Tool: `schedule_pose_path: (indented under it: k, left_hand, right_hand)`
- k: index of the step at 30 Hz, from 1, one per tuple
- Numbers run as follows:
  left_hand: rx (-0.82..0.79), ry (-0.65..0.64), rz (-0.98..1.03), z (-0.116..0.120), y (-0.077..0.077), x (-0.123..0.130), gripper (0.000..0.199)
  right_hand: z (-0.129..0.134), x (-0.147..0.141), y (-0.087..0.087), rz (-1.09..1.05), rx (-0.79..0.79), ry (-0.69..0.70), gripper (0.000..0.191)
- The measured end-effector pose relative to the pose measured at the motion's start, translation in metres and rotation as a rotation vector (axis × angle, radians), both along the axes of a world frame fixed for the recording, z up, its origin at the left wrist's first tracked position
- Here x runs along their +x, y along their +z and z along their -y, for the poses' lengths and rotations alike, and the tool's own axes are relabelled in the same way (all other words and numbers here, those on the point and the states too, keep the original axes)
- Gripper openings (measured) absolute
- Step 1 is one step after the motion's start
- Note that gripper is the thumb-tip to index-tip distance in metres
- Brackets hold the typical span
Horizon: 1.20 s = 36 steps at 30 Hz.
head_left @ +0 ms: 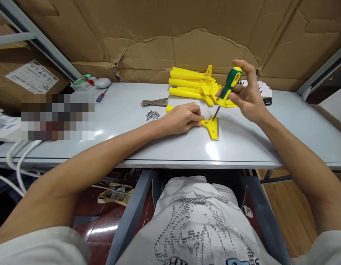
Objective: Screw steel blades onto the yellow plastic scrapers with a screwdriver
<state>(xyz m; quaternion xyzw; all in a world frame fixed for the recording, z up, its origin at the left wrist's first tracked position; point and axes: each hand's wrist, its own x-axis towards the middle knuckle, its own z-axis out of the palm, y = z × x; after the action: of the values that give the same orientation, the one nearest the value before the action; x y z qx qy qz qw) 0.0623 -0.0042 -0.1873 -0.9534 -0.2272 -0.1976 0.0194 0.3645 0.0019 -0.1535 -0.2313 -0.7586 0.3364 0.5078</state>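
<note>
A yellow scraper (213,129) lies on the grey table, its wide head toward the right with a thin blade along the edge. My left hand (183,118) is closed around its handle and presses it to the tabletop. In my right hand (249,96) is a green and yellow screwdriver (228,86), tilted, its tip at the upper part of the scraper's head. Behind my hands lies a stack of yellow scraper handles (189,82). Left of them are several flat metal blades (154,102) and a small pile of screws (153,115).
A second screwdriver (102,95), a white mouse (102,83) and a small clear box (83,83) are at the back left. White cards (266,90) stand behind my right hand. Cardboard (187,44) closes off the back. White cables (18,162) hang at the left.
</note>
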Motion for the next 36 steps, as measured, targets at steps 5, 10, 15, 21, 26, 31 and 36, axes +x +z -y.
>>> schedule_pose_path:
  k: [5,10,15,21,26,31,36]
  left_hand:
    - [-0.023,-0.026,0.026,-0.005,-0.003,-0.003,0.029]
    - [-0.006,-0.026,0.037,-0.007,-0.005,-0.003,0.028]
    - [-0.006,-0.013,0.033,-0.003,-0.003,-0.001,0.029]
    - [0.043,0.036,-0.002,0.008,0.000,0.001,0.027]
    - [0.056,0.052,-0.033,0.010,0.001,0.003,0.027]
    - [0.040,0.058,-0.069,0.011,0.004,0.003,0.026]
    - [0.024,0.059,-0.057,0.008,0.005,0.001,0.027]
  right_hand:
    - [0.000,0.004,0.005,0.035,0.000,0.065,0.083]
    - [0.001,0.004,0.005,0.041,0.009,0.040,0.081]
    - [-0.001,0.002,0.002,0.080,0.054,-0.057,0.084]
    - [-0.012,-0.003,-0.020,0.073,0.245,-0.348,0.084]
    - [-0.010,-0.010,-0.031,0.086,0.333,-0.468,0.083]
    - [0.003,-0.013,-0.020,0.099,0.368,-0.483,0.078]
    - [0.006,-0.010,-0.008,0.079,0.296,-0.414,0.082]
